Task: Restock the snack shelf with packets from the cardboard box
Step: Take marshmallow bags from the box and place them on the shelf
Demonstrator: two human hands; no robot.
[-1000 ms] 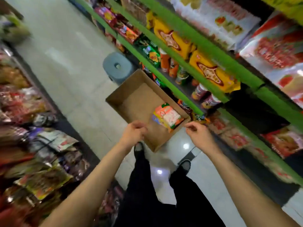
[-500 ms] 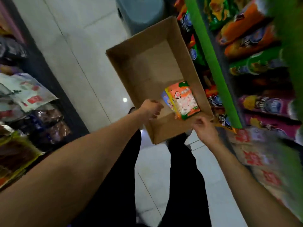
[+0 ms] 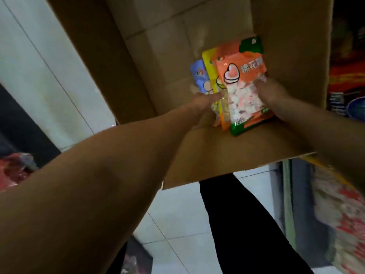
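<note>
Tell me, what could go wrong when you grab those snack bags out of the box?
The packets lie fanned in a loose stack: orange packet over yellow packet over blue packet. With the left hand and right hand at the stack's sides, a lower packet might slip out and drop. Squeezing hard could crush the soft sweets seen through the orange packet's window. The cardboard box is deep, so a sleeve-less arm may drag it.

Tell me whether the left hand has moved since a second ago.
Yes. The left hand has gone from the cardboard box rim down inside, to the packets.
</note>
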